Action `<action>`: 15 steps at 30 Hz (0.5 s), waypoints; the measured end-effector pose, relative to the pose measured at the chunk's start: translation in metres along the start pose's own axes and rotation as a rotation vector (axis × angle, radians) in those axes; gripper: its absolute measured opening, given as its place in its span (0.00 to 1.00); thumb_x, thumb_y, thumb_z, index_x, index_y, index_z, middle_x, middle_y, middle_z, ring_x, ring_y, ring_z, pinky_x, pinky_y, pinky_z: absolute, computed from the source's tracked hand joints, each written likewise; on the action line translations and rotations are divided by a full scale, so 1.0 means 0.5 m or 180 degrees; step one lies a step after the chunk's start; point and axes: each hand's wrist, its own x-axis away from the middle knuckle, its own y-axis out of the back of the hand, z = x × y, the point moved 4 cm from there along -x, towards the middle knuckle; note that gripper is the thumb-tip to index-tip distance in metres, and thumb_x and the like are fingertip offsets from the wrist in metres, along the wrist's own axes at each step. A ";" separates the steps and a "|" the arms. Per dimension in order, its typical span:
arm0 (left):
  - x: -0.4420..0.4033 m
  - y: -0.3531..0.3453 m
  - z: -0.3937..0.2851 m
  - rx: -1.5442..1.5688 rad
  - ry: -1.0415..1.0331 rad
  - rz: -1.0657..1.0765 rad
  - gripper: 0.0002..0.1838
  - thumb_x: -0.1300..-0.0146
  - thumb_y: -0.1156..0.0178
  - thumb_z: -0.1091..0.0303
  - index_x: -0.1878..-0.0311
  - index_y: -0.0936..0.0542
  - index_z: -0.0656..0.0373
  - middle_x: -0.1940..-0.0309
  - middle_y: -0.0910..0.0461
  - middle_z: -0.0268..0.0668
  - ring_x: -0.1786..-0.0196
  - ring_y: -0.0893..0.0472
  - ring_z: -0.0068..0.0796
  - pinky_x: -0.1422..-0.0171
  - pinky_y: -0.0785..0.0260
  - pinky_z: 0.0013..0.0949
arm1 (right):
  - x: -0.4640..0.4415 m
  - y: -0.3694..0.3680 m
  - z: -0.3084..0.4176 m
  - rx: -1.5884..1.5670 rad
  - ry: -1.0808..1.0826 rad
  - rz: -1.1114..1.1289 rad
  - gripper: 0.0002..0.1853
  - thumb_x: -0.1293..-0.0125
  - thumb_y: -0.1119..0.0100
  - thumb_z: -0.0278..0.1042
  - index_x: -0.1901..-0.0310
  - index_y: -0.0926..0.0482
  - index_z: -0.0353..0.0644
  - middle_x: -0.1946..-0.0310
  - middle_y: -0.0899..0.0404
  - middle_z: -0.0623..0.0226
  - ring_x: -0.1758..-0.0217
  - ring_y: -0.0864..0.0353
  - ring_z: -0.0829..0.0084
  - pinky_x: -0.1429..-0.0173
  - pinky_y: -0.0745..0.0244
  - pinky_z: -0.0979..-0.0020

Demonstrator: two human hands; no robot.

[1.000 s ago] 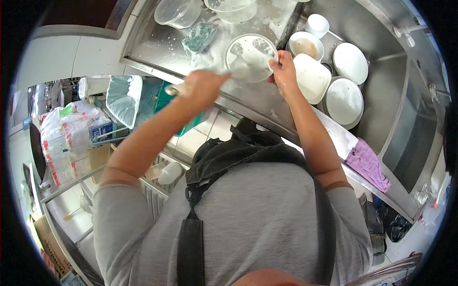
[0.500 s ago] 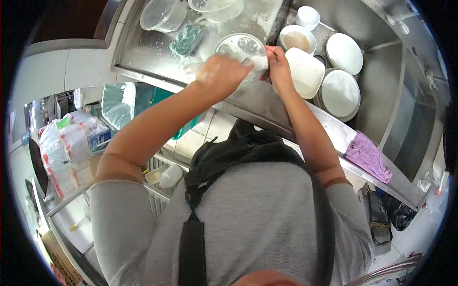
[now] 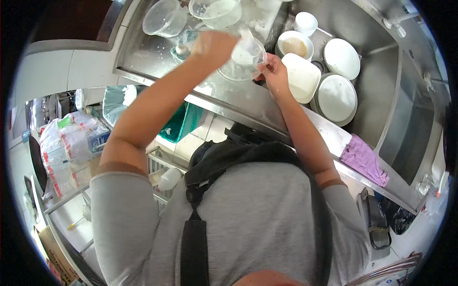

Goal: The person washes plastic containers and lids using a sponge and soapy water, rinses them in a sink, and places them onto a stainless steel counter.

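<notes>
My right hand (image 3: 275,75) pinches the near right rim of a round clear plastic container (image 3: 244,66), thumb and fingers closed on it. My left hand (image 3: 217,46), smeared by motion, is curled above the container's left side. Something whitish shows just past its fingers, too unclear to name. Partly behind my left wrist, a green mesh scrubber (image 3: 177,51) lies on the wet steel drainboard (image 3: 143,59). Two more clear plastic tubs stand beyond it, one on the left (image 3: 164,20) and a wider one (image 3: 217,14) at the top.
Right of my hands, the sink (image 3: 377,90) holds stacked white plates (image 3: 337,97), a squarish cream dish (image 3: 301,77), a bowl with brownish liquid (image 3: 294,46) and small white bowls (image 3: 306,23). A purple cloth (image 3: 363,159) hangs over the front edge. A tap (image 3: 400,24) is at upper right.
The clear container is now raised and tilted in my right hand. My left hand has moved up and left, away from my right hand. More of the scrubber is covered.
</notes>
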 end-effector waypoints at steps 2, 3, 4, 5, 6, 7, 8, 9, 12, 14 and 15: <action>0.088 0.000 -0.062 0.0036 -0.0220 0.0712 0.19 0.42 0.47 0.71 0.46 0.21 0.49 0.68 0.17 0.42 0.62 0.16 0.40 0.60 0.26 0.44 | 0.001 0.007 -0.007 0.0061 -0.0131 -0.0209 0.14 0.35 0.47 0.20 0.47 0.29 0.33 0.62 0.21 0.65 0.68 0.22 0.77 0.67 0.24 0.75; 0.129 0.025 -0.066 0.0357 -0.0033 0.0889 0.20 0.43 0.48 0.73 0.47 0.21 0.49 0.68 0.17 0.43 0.61 0.17 0.42 0.58 0.26 0.45 | 0.013 0.005 0.017 -0.0137 -0.0060 -0.0312 0.13 0.37 0.47 0.18 0.50 0.28 0.33 0.66 0.21 0.63 0.70 0.21 0.76 0.68 0.25 0.76; 0.162 0.046 -0.053 0.0688 0.0152 0.1038 0.20 0.43 0.49 0.75 0.47 0.22 0.48 0.68 0.18 0.43 0.60 0.18 0.44 0.56 0.27 0.45 | 0.020 0.000 0.037 -0.0129 -0.0014 -0.0260 0.13 0.37 0.47 0.18 0.50 0.28 0.33 0.66 0.21 0.63 0.70 0.21 0.76 0.68 0.25 0.76; 0.190 0.041 -0.011 0.0711 0.0488 0.0783 0.21 0.44 0.49 0.75 0.47 0.22 0.48 0.67 0.18 0.43 0.59 0.18 0.44 0.54 0.28 0.45 | 0.026 0.002 0.067 -0.0082 0.0462 -0.0312 0.13 0.37 0.47 0.19 0.50 0.28 0.34 0.66 0.21 0.64 0.69 0.22 0.78 0.67 0.25 0.76; 0.227 0.032 0.039 0.0745 0.0813 0.0549 0.21 0.44 0.49 0.75 0.47 0.22 0.47 0.67 0.18 0.43 0.58 0.18 0.45 0.52 0.28 0.46 | 0.036 0.004 0.094 -0.0044 0.0916 -0.0374 0.12 0.36 0.47 0.19 0.51 0.28 0.34 0.66 0.21 0.65 0.68 0.23 0.79 0.65 0.26 0.76; 0.260 0.058 0.095 0.0706 0.0897 -0.0067 0.21 0.44 0.49 0.75 0.47 0.22 0.46 0.67 0.18 0.42 0.58 0.18 0.46 0.53 0.28 0.46 | 0.041 0.005 0.120 0.0366 0.1228 -0.0571 0.10 0.38 0.45 0.19 0.55 0.25 0.37 0.68 0.23 0.65 0.67 0.23 0.73 0.62 0.27 0.72; 0.282 0.088 0.134 0.0659 0.0965 -0.0674 0.21 0.43 0.49 0.75 0.48 0.22 0.45 0.67 0.18 0.42 0.59 0.18 0.46 0.54 0.28 0.46 | 0.046 0.001 0.143 0.0357 0.1247 -0.0559 0.10 0.38 0.45 0.19 0.55 0.25 0.37 0.68 0.23 0.65 0.67 0.23 0.73 0.62 0.27 0.72; 0.279 0.127 0.135 0.0655 0.0978 -0.0686 0.21 0.43 0.49 0.75 0.48 0.22 0.45 0.67 0.18 0.42 0.59 0.18 0.46 0.54 0.28 0.46 | 0.063 -0.014 0.183 0.1249 0.1999 -0.0366 0.11 0.42 0.44 0.17 0.58 0.23 0.39 0.68 0.23 0.65 0.64 0.23 0.69 0.60 0.26 0.69; 0.261 0.198 0.134 0.0913 0.1808 -0.0920 0.19 0.43 0.49 0.74 0.50 0.21 0.44 0.66 0.18 0.42 0.61 0.18 0.46 0.57 0.27 0.45 | 0.079 -0.048 0.180 0.2476 0.3031 0.0146 0.16 0.56 0.42 0.14 0.64 0.19 0.43 0.64 0.25 0.63 0.56 0.26 0.58 0.54 0.26 0.62; 0.223 0.121 0.105 0.0416 0.1277 -0.0281 0.16 0.42 0.49 0.74 0.53 0.20 0.45 0.67 0.18 0.43 0.63 0.17 0.44 0.60 0.26 0.44 | 0.077 -0.060 0.140 0.2892 0.2980 0.0581 0.20 0.59 0.43 0.13 0.63 0.18 0.44 0.61 0.25 0.64 0.54 0.26 0.60 0.50 0.27 0.62; 0.202 0.071 0.088 0.0437 0.1152 -0.0024 0.15 0.41 0.49 0.73 0.54 0.20 0.46 0.67 0.17 0.43 0.64 0.17 0.43 0.61 0.26 0.44 | 0.082 -0.062 0.146 0.3032 0.2745 0.0433 0.20 0.60 0.43 0.13 0.63 0.18 0.44 0.59 0.26 0.63 0.51 0.28 0.58 0.46 0.29 0.63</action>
